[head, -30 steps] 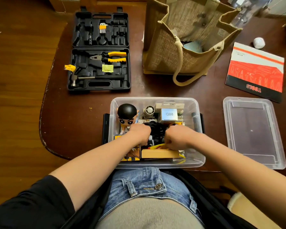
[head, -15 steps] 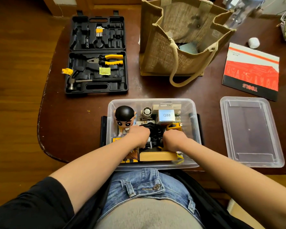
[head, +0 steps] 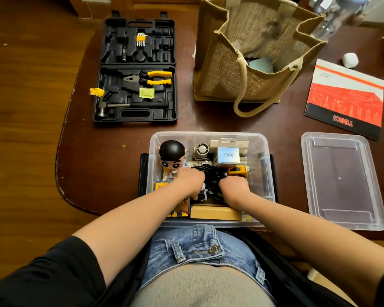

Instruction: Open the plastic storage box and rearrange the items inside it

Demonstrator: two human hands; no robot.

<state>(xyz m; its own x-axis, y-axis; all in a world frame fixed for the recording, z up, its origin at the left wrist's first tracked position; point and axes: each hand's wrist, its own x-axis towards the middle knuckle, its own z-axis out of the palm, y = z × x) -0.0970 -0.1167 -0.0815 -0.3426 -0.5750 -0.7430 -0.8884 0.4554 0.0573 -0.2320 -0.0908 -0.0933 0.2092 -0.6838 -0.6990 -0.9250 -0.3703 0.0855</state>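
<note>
Both hands, L (head: 190, 181) & R (head: 233, 188), clutch black cable bundle (head: 210, 176) in box (head: 267, 173); "Q88" pack (head: 228, 155) at 12, "TOOLS" booklet (head: 347, 99) at 2.

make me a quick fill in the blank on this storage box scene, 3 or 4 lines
1. Both hands, the left hand and the right hand, grip a bundle of ____ cable inside the storage box.
2. The clear lid lies on the table to the ____ of the box.
3. The small white box in the storage box reads ____.
4. The pliers in the open tool case have ____ handles.

Missing words: black; right; Q88; yellow
</note>
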